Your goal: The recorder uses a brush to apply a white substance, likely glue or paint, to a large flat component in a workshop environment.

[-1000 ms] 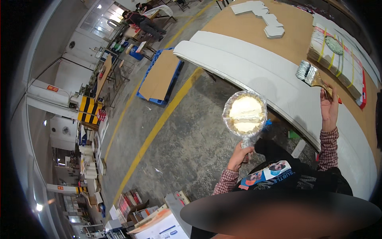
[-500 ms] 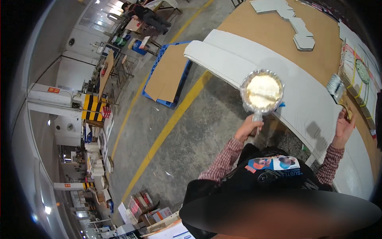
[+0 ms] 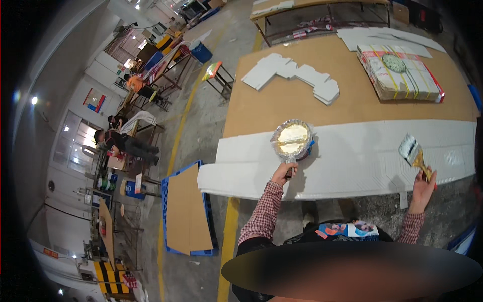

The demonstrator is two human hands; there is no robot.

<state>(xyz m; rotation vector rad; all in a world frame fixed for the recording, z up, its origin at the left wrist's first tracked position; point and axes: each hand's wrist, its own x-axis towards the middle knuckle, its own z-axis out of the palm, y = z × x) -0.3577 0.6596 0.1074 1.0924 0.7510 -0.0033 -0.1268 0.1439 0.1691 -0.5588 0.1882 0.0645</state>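
Note:
My left hand (image 3: 284, 173) is closed round the handle of a small pan (image 3: 293, 137). Clear plastic wraps the pan, pale creamy paste lies inside it, and a bar crosses its top. It is over the near part of white cardboard sheets (image 3: 352, 156) fanned along the table edge. In my right hand (image 3: 423, 190) is the handle of a wide paintbrush (image 3: 414, 153). White coats its bristles, which point away from me above the sheets at the right. Brush and pan are well apart.
Brown board (image 3: 347, 113) covers the table behind the sheets. On it lie flat white cardboard cutouts (image 3: 287, 70) and a strapped bundle (image 3: 400, 73). A blue pallet (image 3: 209, 236) with brown board stands on the floor at left. Other people work farther off, one in orange (image 3: 135, 83).
My view has turned to the right, bringing the table more squarely in front of me. Both hands keep hold of the pan and the paintbrush.

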